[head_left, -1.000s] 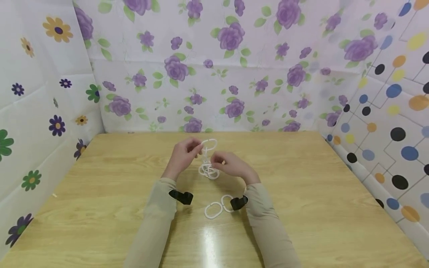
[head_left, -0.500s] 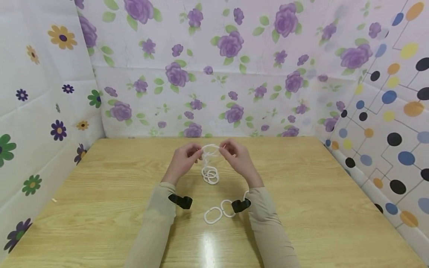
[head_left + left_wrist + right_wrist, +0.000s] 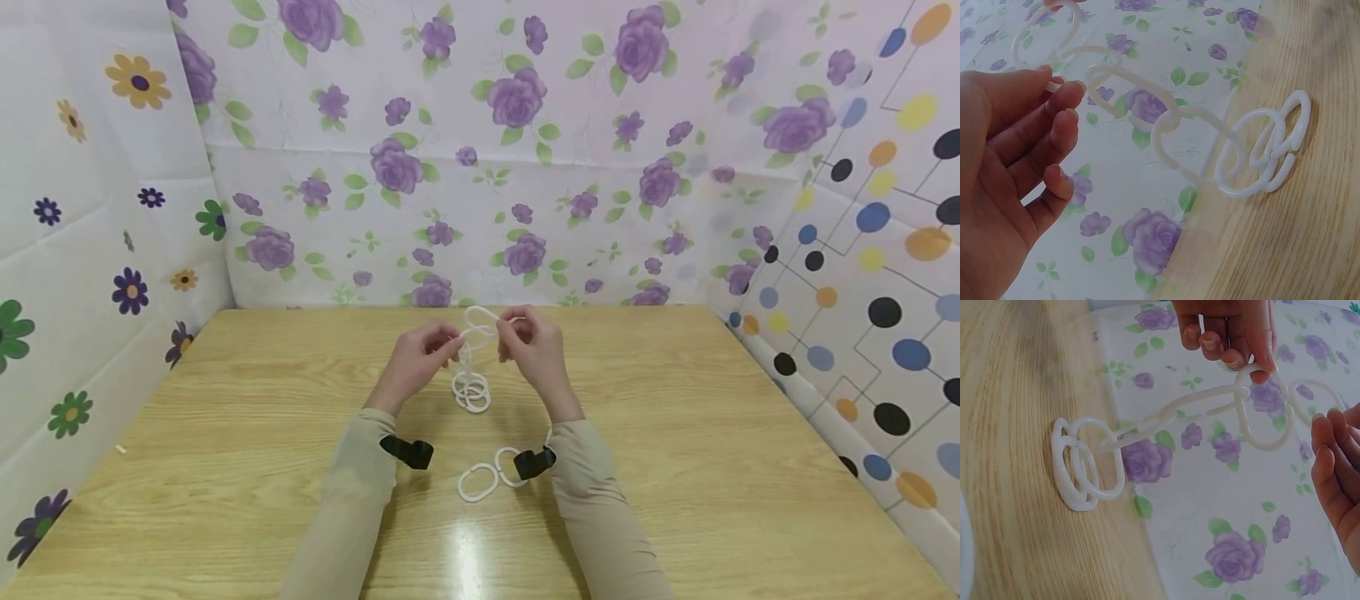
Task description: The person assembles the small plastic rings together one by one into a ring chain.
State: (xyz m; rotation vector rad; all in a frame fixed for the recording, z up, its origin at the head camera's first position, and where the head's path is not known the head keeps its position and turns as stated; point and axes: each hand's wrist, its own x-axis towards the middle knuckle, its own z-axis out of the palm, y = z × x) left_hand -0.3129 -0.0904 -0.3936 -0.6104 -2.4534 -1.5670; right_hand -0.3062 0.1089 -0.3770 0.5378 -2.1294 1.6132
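Observation:
A chain of white plastic oval links hangs between my hands, its lower links (image 3: 1122, 472) gathered on the table. My left hand (image 3: 417, 357) pinches an upper link (image 3: 1240, 419) between thumb and index finger, other fingers loosely bent. To its right, my right hand (image 3: 538, 350) pinches the end link (image 3: 483, 310), which is raised over the one in my left hand and overlaps it in the right wrist view. In the left wrist view, the middle links (image 3: 1141, 82) slope down to the pile; only fingertips of my right hand show at the top.
Nearer me on the wooden table (image 3: 225, 500) lie more white links (image 3: 472, 500), partly covered by the right wrist's black camera (image 3: 534, 462). A small white bit (image 3: 121, 449) is at the left edge. Patterned cloths (image 3: 465, 225) enclose the back and sides.
My right hand has gone from near the pile up to the chain's top and now pinches the end link. That link has tilted up and right; my left hand has shifted slightly right.

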